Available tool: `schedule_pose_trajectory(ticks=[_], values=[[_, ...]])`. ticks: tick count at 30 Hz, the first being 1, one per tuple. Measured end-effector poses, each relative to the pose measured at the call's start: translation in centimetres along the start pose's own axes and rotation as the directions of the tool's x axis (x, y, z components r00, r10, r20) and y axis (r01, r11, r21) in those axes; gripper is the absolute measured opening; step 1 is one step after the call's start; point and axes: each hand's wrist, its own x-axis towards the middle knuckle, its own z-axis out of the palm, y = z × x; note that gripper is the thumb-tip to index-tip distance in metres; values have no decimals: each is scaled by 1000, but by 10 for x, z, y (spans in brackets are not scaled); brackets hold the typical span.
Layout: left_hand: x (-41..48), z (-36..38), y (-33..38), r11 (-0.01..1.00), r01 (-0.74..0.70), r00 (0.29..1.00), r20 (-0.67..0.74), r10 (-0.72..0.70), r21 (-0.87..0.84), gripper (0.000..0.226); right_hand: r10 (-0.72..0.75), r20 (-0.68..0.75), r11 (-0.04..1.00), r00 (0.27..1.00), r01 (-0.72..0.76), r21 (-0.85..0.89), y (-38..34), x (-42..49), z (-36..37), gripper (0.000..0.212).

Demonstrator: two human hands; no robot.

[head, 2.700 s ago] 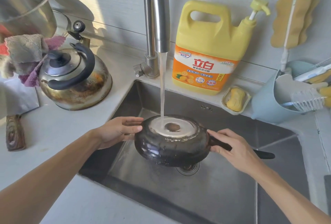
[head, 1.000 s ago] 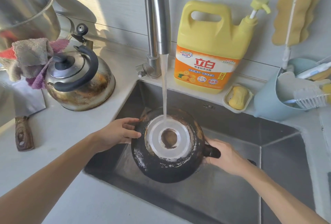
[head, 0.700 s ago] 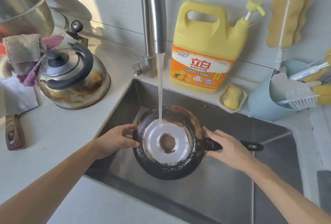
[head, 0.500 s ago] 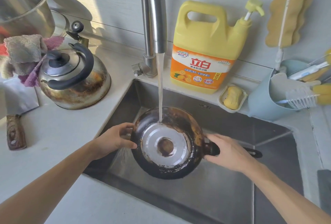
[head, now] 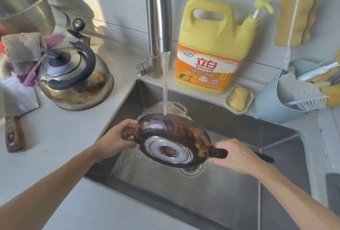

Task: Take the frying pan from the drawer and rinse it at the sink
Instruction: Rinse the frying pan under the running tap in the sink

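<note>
Both grips hold the pan over the sink: right hand wraps the handle at 3 o'clock, left hand pinches the rim at 9. Its bottom has just tilted steeper, so water now rinses the top edge.

The frying pan is dark and scorched, with brown stains and a pale metal ring on its base; it is held upside down and tilted over the sink; water strikes its far rim; its black handle points right.
</note>
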Motion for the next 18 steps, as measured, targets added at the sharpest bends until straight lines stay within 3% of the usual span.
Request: schedule_pose_trajectory(ticks=[5, 9, 18], values=[[-5, -12, 9, 985, 73, 994, 95, -59, -154, 44, -77, -131, 993, 988, 65, -98, -2, -4, -4, 6], [-1, -16, 24, 936, 212, 963, 225, -150, -282, 37, -184, -249, 959, 951, 118, -258, 5, -5, -3, 30], [7, -1, 28, 854, 391, 912, 267, -311, -342, 43, -415, -400, 823, 818, 149, -548, 14, -9, 9, 32]])
